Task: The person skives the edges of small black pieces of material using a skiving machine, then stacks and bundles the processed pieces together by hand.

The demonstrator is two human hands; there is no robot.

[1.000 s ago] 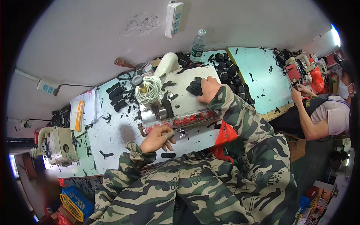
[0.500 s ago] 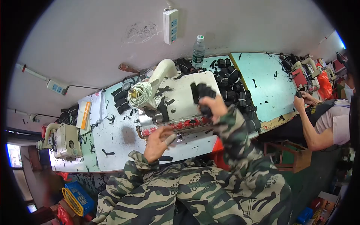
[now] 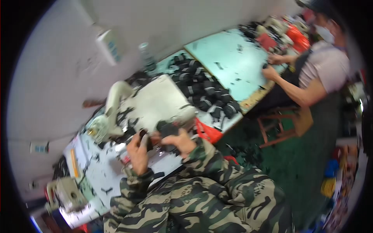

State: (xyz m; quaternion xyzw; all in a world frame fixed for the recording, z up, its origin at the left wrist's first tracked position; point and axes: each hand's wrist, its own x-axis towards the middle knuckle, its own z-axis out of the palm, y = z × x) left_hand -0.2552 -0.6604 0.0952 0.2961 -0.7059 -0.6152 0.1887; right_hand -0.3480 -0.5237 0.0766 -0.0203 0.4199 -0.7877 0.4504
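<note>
Black fabric pieces (image 3: 168, 130) sit in my right hand (image 3: 182, 143), its fingers closed round them in front of the cream sewing machine (image 3: 159, 99). Close by on the left, my left hand (image 3: 138, 155) is closed, thumb and fingers pinching a small dark fabric piece (image 3: 149, 143); blur hides its exact shape. A light-coloured wrap shows on one finger of that hand. Both hands are over the front edge of the machine. Many rolled black bundles (image 3: 210, 88) with pale bands lie on the table to the machine's right.
A water bottle (image 3: 147, 57) stands by the wall. On the right a co-worker (image 3: 322, 70) handles something dark beside a wooden stool (image 3: 281, 126). A second machine (image 3: 68, 195) is at lower left. A red bag (image 3: 208, 131) hangs at the table edge.
My view has swung to the right. My right hand has come down from above the machine towards my left hand, carrying the black fabric. My left fingers have closed from a looser pose.
</note>
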